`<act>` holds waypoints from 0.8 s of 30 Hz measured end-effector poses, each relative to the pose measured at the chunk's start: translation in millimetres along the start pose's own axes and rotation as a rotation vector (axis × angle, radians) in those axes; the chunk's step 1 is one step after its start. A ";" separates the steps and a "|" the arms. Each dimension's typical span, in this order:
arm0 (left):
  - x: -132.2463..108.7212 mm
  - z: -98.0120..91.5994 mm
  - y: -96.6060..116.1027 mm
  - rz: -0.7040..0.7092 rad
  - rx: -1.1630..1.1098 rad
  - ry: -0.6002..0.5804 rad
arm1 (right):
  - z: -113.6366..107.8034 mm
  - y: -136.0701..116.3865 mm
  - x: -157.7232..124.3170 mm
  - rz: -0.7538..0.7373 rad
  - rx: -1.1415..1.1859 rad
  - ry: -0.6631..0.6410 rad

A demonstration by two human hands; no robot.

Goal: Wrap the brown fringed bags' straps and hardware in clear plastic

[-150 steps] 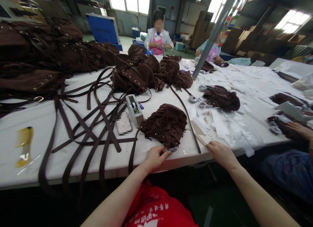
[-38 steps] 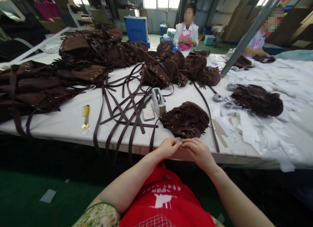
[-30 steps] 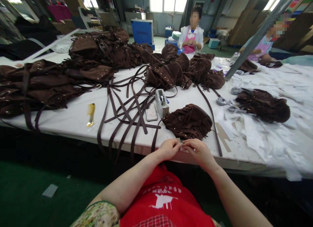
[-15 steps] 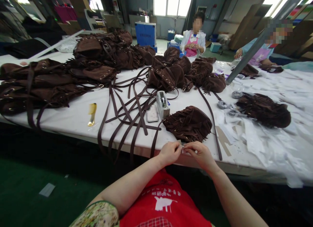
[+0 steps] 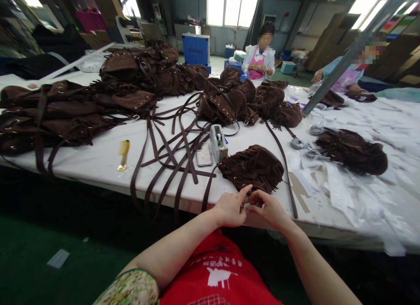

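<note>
Lies slumped as a dark brown, gold-eyeleted, thickly fringed bag (image 5: 254, 166) just beyond left hand (image 5: 230, 208) and right hand (image 5: 268, 208); cannot tell either's grip, clamped or apart

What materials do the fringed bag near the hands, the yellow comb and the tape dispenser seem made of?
Fringed bag: probably suede or similar fabric; matt, dark brown, with limp strips.
Yellow comb: likely plastic; glossy, with bright highlights.
Tape dispenser: perhaps hard plastic; smooth, grey, moulded-looking shell, though painted metal is possible.
</note>
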State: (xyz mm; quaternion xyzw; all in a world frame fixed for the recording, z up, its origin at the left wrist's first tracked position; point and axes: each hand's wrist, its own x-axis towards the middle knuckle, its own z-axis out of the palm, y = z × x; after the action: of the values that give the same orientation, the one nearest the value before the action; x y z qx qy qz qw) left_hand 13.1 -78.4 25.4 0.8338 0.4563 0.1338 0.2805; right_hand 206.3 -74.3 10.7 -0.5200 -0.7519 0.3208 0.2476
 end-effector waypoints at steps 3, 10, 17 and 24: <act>2.2 -0.8 0.9 0.004 -0.027 -0.011 | -0.2 1.1 0.7 0.028 0.050 -0.045; 8.4 14.5 -14.4 -0.089 -0.190 0.004 | -4.4 -2.0 -4.0 0.009 0.054 -0.042; 18.2 29.9 -35.2 -0.267 -0.671 -0.029 | -4.9 2.6 -20.3 -0.131 -0.205 0.097; 16.9 25.7 -31.7 -0.248 -0.911 -0.130 | 14.7 31.4 -28.1 -0.207 -0.349 0.256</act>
State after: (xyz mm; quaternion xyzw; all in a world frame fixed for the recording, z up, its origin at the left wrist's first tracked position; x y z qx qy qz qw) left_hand 12.9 -59.7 -14.6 0.5716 0.4288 0.2332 0.6596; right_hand 224.9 -96.0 -23.5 -0.5116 -0.8078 0.0903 0.2786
